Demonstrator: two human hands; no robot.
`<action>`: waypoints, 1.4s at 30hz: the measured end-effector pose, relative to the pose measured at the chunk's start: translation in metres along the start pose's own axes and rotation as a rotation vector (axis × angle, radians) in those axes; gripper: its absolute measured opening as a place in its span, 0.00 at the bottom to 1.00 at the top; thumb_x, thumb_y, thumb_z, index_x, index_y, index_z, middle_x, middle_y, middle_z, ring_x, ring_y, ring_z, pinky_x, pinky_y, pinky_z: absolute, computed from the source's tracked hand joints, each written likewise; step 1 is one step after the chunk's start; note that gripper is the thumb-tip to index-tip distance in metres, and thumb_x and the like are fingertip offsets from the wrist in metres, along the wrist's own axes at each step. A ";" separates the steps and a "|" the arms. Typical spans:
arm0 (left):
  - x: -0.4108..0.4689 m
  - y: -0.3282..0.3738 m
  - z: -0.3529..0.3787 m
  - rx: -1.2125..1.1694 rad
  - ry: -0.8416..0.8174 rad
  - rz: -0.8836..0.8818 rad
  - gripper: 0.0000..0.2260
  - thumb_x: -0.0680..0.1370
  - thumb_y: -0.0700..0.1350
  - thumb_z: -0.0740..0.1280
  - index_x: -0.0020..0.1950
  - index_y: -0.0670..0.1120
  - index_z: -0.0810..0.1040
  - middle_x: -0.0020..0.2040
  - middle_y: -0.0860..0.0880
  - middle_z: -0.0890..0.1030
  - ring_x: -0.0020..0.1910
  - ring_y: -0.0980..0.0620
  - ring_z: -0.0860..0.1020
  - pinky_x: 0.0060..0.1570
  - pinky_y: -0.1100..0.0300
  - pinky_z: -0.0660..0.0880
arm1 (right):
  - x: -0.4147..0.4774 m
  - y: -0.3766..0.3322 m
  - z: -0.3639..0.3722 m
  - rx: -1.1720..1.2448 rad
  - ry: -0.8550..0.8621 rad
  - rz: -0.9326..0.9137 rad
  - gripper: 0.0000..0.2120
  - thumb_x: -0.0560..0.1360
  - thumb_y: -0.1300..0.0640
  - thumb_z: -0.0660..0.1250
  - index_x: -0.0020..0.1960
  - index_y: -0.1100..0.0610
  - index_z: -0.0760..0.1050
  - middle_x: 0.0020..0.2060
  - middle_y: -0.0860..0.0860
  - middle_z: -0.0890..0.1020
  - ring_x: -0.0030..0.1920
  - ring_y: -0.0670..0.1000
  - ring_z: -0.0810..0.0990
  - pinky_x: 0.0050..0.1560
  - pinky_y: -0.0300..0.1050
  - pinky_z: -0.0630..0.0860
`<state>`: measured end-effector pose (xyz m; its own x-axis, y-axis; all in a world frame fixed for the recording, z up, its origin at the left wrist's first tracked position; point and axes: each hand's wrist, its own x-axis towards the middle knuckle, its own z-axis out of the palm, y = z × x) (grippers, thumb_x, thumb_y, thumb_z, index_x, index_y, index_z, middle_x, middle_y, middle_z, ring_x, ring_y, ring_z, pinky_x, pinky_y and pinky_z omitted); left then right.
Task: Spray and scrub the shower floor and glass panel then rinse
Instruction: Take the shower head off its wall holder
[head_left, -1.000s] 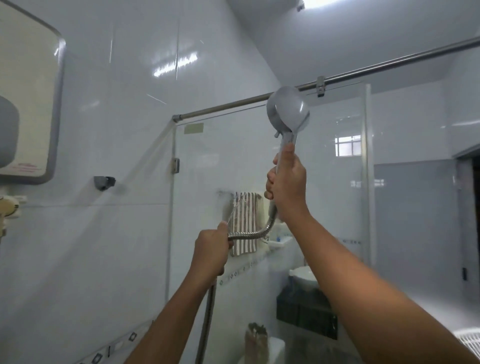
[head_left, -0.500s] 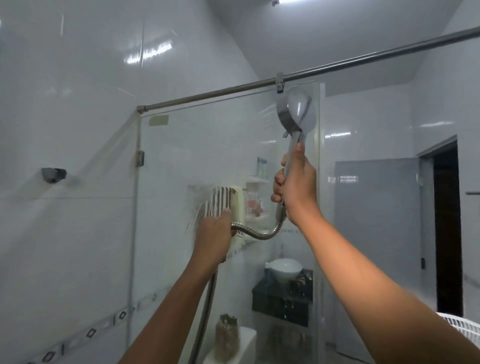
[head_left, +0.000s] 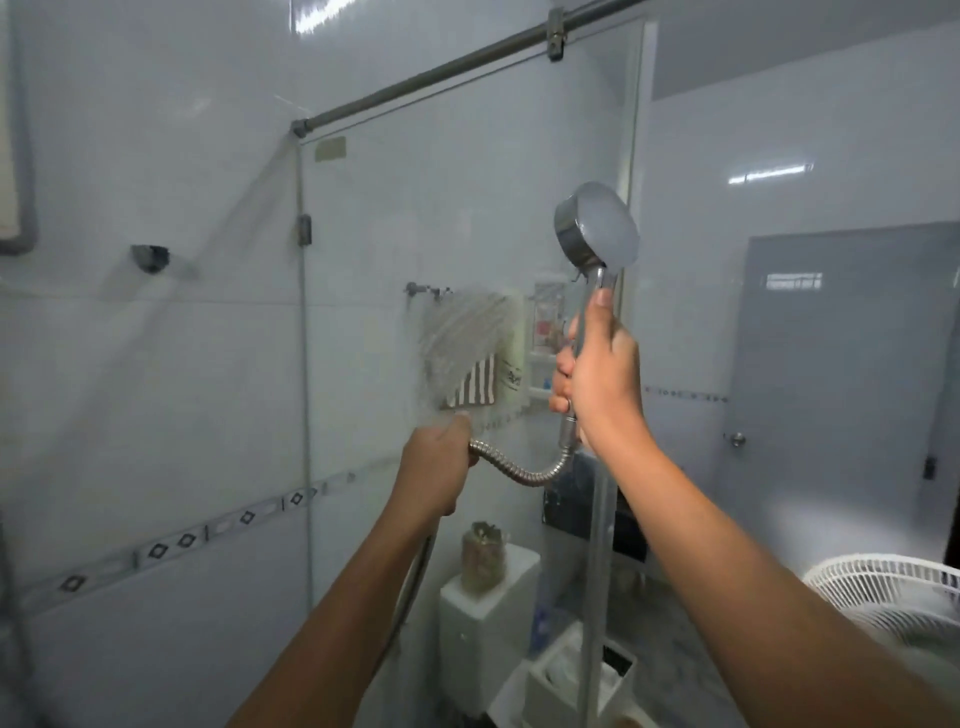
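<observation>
Before the glass panel (head_left: 467, 208), the right hand (head_left: 602, 384) grips the shower head (head_left: 597, 228) by its handle, raised upright — water hits the glass. Lower, the left hand (head_left: 436, 467) holds the metal hose (head_left: 519, 473).

shower head (head_left: 597, 226) lowered, farther below rail (head_left: 441, 73)

Your right hand (head_left: 597, 384) grips the shower head (head_left: 597, 228) by its handle, raised upright close to the glass panel (head_left: 467, 208). Your left hand (head_left: 436, 467) holds the metal hose (head_left: 519, 470) lower down. A streaked wet patch (head_left: 467, 338) on the glass blurs a striped towel (head_left: 475, 388) behind it.
</observation>
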<state>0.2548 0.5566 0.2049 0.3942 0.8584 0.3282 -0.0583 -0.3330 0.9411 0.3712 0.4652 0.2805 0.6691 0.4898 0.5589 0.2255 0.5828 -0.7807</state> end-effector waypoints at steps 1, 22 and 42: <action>-0.008 -0.008 0.004 0.013 0.001 -0.013 0.21 0.81 0.49 0.60 0.29 0.45 0.69 0.20 0.55 0.65 0.20 0.53 0.60 0.23 0.65 0.57 | -0.006 0.006 -0.007 -0.022 -0.006 0.018 0.24 0.81 0.34 0.52 0.45 0.55 0.65 0.27 0.50 0.65 0.22 0.48 0.61 0.24 0.41 0.60; -0.137 -0.160 0.063 0.300 -0.106 -0.174 0.22 0.74 0.54 0.60 0.30 0.37 0.73 0.30 0.39 0.77 0.31 0.45 0.76 0.40 0.49 0.77 | -0.122 0.131 -0.105 -0.514 -0.241 0.366 0.25 0.82 0.35 0.51 0.44 0.56 0.70 0.29 0.52 0.71 0.23 0.49 0.70 0.24 0.43 0.70; -0.123 -0.159 0.047 0.415 -0.132 -0.140 0.24 0.79 0.44 0.61 0.23 0.43 0.66 0.22 0.50 0.68 0.24 0.51 0.66 0.33 0.57 0.64 | -0.112 0.136 -0.087 -0.571 -0.252 0.480 0.25 0.83 0.39 0.52 0.40 0.58 0.69 0.31 0.55 0.71 0.24 0.51 0.70 0.26 0.44 0.70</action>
<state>0.2590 0.4851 0.0108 0.4873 0.8582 0.1613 0.3662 -0.3685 0.8545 0.3888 0.4331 0.0877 0.6199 0.7759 0.1172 0.3270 -0.1196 -0.9374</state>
